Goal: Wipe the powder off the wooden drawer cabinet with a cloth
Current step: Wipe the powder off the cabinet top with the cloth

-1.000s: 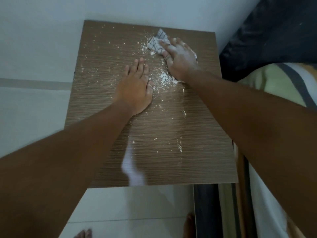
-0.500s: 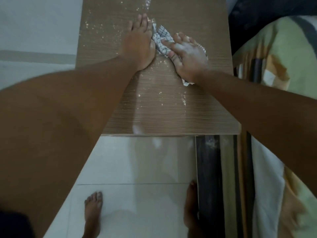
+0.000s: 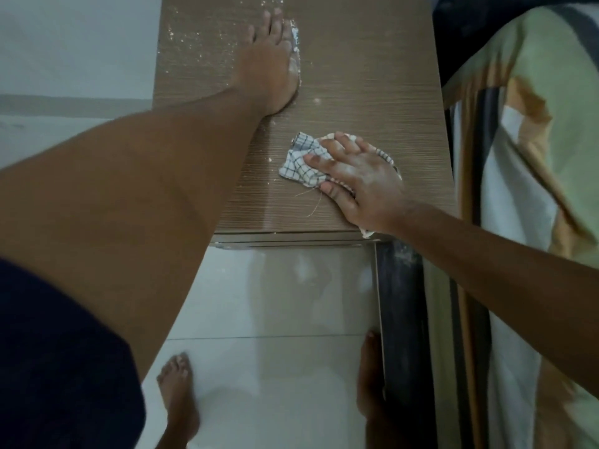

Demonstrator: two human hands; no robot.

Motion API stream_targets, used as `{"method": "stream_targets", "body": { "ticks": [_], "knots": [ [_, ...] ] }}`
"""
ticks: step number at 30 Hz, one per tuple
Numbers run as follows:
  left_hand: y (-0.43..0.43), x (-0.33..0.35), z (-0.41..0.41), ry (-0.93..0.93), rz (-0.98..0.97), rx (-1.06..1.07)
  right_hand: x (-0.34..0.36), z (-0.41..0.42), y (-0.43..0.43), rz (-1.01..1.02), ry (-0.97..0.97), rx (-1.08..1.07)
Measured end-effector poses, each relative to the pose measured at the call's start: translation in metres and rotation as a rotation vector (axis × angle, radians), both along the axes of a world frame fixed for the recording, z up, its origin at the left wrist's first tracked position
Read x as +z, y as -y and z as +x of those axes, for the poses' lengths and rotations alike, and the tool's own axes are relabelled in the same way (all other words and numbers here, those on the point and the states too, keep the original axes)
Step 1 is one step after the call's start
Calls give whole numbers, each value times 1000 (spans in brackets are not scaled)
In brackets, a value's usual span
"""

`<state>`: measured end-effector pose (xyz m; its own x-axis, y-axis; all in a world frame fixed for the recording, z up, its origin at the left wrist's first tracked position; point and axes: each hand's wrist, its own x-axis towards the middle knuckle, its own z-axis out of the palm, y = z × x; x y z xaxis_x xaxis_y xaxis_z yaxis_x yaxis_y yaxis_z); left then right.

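The left grip (image 3: 270, 59) lies flat and released, palm down, fingers together, on the far part of the wooden drawer cabinet (image 3: 372, 76), grasping nothing. To its left, a scatter of white powder (image 3: 201, 40) speckles the cabinet top toward the far left corner. Along the right edge of this grip a thicker line of powder clings against the little-finger side, and a few loose specks lie just right of the wrist.

Nearer the camera and to the right of the left grip, well apart from it, the cloth (image 3: 299, 160), white with a dark check, sits crumpled on the cabinet top close to the front edge. The right grip (image 3: 359, 176) presses down on it with fingers spread, palm covering the cloth's right part, thumb at the cloth's near side; the back of the hand is dusted white. The checked folds stick out left of the fingertips, loose threads trail toward the front edge, and a corner of cloth shows under the wrist.

Right of the right grip, beside the cabinet, lies a bed (image 3: 534, 124) with striped bedding. Below both grips, two bare feet (image 3: 178, 393) stand on the white tiled floor (image 3: 275, 303).
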<state>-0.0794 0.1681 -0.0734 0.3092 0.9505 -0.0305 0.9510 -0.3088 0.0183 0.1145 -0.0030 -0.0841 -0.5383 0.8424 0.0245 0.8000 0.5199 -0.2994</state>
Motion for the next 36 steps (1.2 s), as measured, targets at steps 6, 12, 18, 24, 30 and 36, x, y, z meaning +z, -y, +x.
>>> {"method": "stream_targets", "body": {
  "ticks": [6,12,18,24,30,36],
  "knots": [
    [-1,-1,0,15,-7,4,-3,-4,34,30,-72,70],
    [-2,1,-1,-1,-8,-6,-3,-8,64,22,-239,167],
    [-5,5,-1,-30,-7,-14,21,-27,73,-193,-443,162],
    [-14,8,-13,67,-92,-76,48,-42,15,-126,-633,-236],
    [-41,-1,-47,55,-89,-58,63,-52,-88,-91,-679,-483],
    [-46,-6,-57,38,-14,-17,63,-54,-213,45,-654,-689]
  ]
}}
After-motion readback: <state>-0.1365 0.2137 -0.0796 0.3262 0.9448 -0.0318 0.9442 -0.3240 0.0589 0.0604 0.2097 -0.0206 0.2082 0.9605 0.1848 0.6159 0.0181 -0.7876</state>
